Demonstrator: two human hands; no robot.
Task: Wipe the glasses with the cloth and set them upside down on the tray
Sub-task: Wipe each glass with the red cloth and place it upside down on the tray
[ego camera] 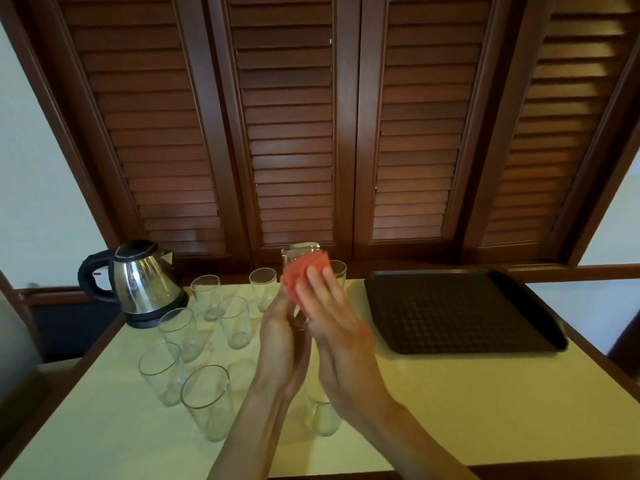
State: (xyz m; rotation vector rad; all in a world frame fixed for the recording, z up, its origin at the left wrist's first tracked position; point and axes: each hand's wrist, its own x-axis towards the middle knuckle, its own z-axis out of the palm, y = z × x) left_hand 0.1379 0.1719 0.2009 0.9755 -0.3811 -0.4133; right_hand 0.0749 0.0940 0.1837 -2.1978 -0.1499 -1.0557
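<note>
Left hand: the left hand (282, 344) is wrapped around the lower part of a held glass (300, 252), raised above the middle of the table (450, 403).
Right hand: the right hand (332, 327) is pressed flat against the glass side, with the red cloth (304, 277) pinned under the fingers (313, 282).
Held glass: tilted, closed end pointed away toward the shutters (287, 133); mostly covered by cloth and hands.
Other glasses: upright glasses (204, 401) are grouped on the left half of the table; one is partly hidden under the wrists.
Tray: the dark tray (460, 313) is set at the far right corner, nothing seen on it.
Kettle: the steel kettle (138, 282) is placed at the far left corner.
</note>
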